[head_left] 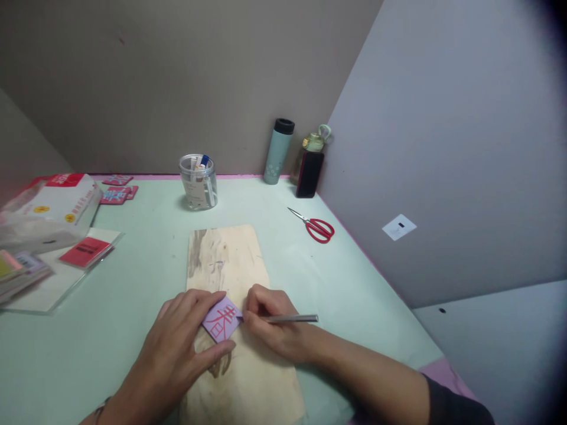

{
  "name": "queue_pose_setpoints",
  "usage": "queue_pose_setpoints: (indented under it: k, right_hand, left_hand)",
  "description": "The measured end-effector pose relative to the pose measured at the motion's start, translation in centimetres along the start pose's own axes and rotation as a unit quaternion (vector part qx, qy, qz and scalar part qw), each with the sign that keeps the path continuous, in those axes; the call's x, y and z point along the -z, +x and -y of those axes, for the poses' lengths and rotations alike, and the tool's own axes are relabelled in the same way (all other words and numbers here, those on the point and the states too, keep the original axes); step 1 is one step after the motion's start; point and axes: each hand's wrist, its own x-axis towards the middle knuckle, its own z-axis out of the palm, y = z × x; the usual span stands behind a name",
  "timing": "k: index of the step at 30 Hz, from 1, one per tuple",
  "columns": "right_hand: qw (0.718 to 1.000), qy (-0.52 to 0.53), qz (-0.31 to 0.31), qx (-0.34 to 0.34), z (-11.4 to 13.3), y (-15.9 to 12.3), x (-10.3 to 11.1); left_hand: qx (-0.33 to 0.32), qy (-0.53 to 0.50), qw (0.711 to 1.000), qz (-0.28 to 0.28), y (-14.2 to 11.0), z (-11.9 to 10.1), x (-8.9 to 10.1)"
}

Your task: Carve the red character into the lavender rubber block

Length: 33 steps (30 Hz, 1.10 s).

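Observation:
A small piece of folded purple paper [217, 329] with a red outlined character drawn on it lies on a wooden board [230, 251]. My left hand [183, 330] pins the paper between thumb and fingers, from its left side. In my right hand [270, 319] is a slim silver craft knife [295, 319], gripped like a pen. Its dark tip is at the right corner of the paper, partly hidden by my fingers, and its handle points right.
Red-handled scissors [318, 229] lie to the right beyond the board. A clear cup of pens [198, 184], a teal tumbler [279, 152], a green bottle [313, 141] and a phone [310, 174] stand behind. Plastic packaging [57, 206], red cutouts [116, 195] and paper packs [86, 252] are left.

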Motion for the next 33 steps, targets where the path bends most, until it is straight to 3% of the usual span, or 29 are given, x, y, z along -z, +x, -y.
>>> queue_pose_setpoints:
  k: [5, 10, 14, 17, 21, 26, 30, 33]
  right_hand:
    - [0.999, -0.012, 0.003, 0.043, -0.1, -0.1, -0.1]
    - [0.987, -0.068, 0.000, 0.145, -0.9, 0.0, -0.5]
    - [0.941, -0.171, -0.044, 0.287, -2.0, 0.2, -1.4]
    - [0.905, -0.249, -0.039, 0.342, -2.5, 0.2, -1.7]
    - [0.866, -0.334, -0.014, 0.372, -2.2, 0.0, -1.4]
    - [0.840, -0.360, -0.035, 0.405, -1.7, -0.1, -1.2]
    - [0.845, -0.377, -0.051, 0.375, -1.8, 0.0, -1.2]
    - [0.877, -0.315, -0.065, 0.357, -2.0, 0.1, -1.2]
  left_hand:
    - [0.002, -0.008, 1.000, -0.011, 0.0, -0.1, -0.1]
    - [-0.011, 0.003, 1.000, -0.014, 0.0, 0.2, -0.2]
    - [-0.013, 0.006, 1.000, -0.015, -0.1, 0.5, -0.3]
    - [-0.020, 0.012, 1.000, -0.019, -0.1, 0.5, -0.5]
    - [-0.020, 0.026, 0.999, -0.019, -0.2, 0.5, -0.6]
    - [-0.013, 0.024, 1.000, -0.013, -0.2, 0.3, -0.4]
    - [-0.012, 0.022, 1.000, 0.002, -0.2, 0.1, -0.3]
    - [-0.009, 0.026, 1.000, 0.001, -0.2, -0.1, -0.3]
